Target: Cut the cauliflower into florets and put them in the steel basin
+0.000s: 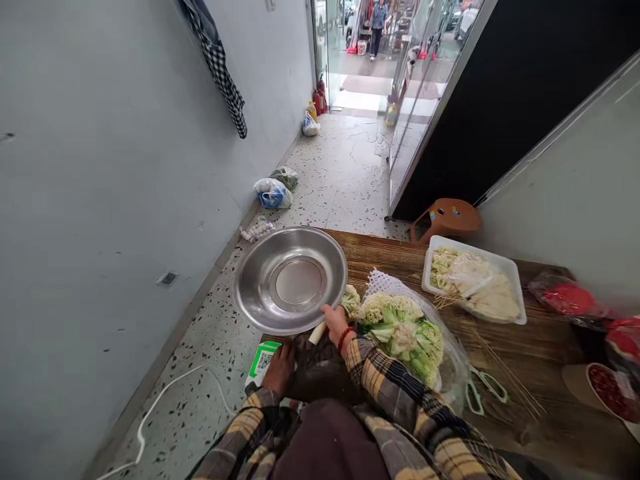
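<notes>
A wide stainless steel basin (pixel 255 307) juts past the table's left edge, with only bare metal showing inside. My right hand (pixel 336 323), a red bracelet on its wrist, grips the basin's near right rim; its lower fingers are hidden. Just beside it lies a pale handle-like piece (pixel 317 333), its kind unclear. My left hand (pixel 281 367) is low at the near table edge, fingers stretched out and holding nothing visible, next to a green and white QR code card (pixel 264 360). A large cauliflower (pixel 400 333) with green leaves lies right of my right hand, and a smaller cauliflower piece (pixel 351 301) touches the basin.
A white tray (pixel 520 308) holds cauliflower pieces and skewers. Green-handled scissors (pixel 487 390) and loose skewers (pixel 510 367) lie on the wooden table (pixel 380 252). A brown stool (pixel 453 217) stands beyond it. Bags (pixel 274 193) sit along the wall; a white cable (pixel 145 427) crosses the floor.
</notes>
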The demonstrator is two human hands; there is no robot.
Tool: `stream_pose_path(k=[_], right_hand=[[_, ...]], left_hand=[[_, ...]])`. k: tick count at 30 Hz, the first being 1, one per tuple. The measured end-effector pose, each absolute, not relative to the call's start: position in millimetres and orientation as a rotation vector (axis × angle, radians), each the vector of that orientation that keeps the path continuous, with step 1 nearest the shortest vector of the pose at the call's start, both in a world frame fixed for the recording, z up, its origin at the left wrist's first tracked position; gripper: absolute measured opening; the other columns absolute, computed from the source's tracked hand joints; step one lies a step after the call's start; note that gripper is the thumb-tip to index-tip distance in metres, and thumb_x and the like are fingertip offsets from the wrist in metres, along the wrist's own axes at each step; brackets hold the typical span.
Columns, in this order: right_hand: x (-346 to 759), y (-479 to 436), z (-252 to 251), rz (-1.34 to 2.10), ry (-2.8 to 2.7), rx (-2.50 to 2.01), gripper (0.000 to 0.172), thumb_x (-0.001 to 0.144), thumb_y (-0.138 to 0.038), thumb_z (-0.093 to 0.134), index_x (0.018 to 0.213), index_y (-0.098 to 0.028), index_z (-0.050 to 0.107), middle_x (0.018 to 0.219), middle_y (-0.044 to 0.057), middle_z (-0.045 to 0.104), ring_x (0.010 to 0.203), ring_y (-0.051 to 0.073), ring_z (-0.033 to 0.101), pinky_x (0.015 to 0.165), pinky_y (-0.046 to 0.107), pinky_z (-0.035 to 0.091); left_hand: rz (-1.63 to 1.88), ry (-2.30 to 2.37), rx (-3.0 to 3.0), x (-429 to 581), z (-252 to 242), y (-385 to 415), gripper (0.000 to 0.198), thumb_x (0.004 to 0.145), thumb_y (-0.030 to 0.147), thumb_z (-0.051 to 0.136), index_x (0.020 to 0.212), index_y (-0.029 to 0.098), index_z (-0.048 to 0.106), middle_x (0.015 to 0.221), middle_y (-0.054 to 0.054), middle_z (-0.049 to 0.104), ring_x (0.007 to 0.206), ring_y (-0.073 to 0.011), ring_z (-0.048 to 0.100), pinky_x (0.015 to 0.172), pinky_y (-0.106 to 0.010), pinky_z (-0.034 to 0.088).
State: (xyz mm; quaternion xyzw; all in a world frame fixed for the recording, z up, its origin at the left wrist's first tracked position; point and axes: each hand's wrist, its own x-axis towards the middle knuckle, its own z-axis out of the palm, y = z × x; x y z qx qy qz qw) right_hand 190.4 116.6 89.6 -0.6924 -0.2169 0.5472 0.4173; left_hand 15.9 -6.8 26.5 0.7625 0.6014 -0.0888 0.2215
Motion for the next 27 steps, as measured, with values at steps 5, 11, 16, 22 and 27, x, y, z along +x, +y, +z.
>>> stream_pose_path(k=[5, 11, 16, 22, 27], right_hand=[[207.1, 121.1, 91.2, 1.351, -0.448, -1.749, 0.015, 0.063, -0.03, 0.061, 0.073, -0.019, 0.057, 0.063, -0.001, 0.064, 0.067, 0.016, 0.059, 0.061, 0.025, 0.048], [205.8, 126.5, 98.8, 1.45, -0.414, -1.671, 0.025, 0.067, -0.041, 0.069, 0.072, -0.02, 0.056, 0.063, 0.0, 0.063, 0.064, 0.016, 0.059, 0.057, 0.026, 0.049], [211.4, 97.3, 119.0, 1.537, -0.357, -1.658, 0.033, 0.067, -0.044, 0.072, 0.07, -0.021, 0.05, 0.056, -0.005, 0.056, 0.048, 0.009, 0.049, 0.046, 0.02, 0.04], [254.4, 31.9, 177.2, 1.762, -0.386, -1.521, 0.039, 0.066, -0.05, 0.073, 0.075, -0.02, 0.05, 0.059, -0.006, 0.056, 0.045, 0.007, 0.044, 0.042, 0.018, 0.035], [315.5, -19.9, 222.3, 1.563, -0.558, -1.612, 0.036, 0.075, -0.052, 0.067, 0.075, -0.019, 0.053, 0.064, -0.004, 0.058, 0.051, 0.007, 0.047, 0.048, 0.019, 0.037]], left_hand=[[-0.274, 1.529, 2.076, 21.6, 44.8, 2.7, 0.074, 0.067, 0.009, 0.047, 0.141, 0.008, 0.036, 0.144, -0.02, 0.039, 0.13, -0.0319, 0.039, 0.11, -0.046, 0.03], [-0.341, 1.53, 2.052, 16.6, 53.0, 4.5, 0.083, 0.064, 0.017, 0.059, 0.143, 0.011, 0.032, 0.15, -0.019, 0.033, 0.137, -0.0336, 0.032, 0.114, -0.049, 0.021], [-0.215, 1.603, 2.057, 11.1, 55.1, 4.3, 0.088, 0.068, 0.031, 0.065, 0.145, 0.011, 0.028, 0.153, -0.021, 0.028, 0.138, -0.0367, 0.031, 0.113, -0.055, 0.019], [0.119, 1.609, 2.098, 13.0, 62.0, 16.0, 0.06, 0.08, 0.025, 0.056, 0.136, 0.009, 0.042, 0.13, -0.021, 0.053, 0.116, -0.0306, 0.054, 0.096, -0.044, 0.045], [0.411, 1.465, 2.35, 47.0, 116.2, 45.8, 0.038, 0.091, 0.028, 0.045, 0.127, 0.016, 0.051, 0.109, -0.013, 0.062, 0.1, -0.0247, 0.059, 0.084, -0.038, 0.049]])
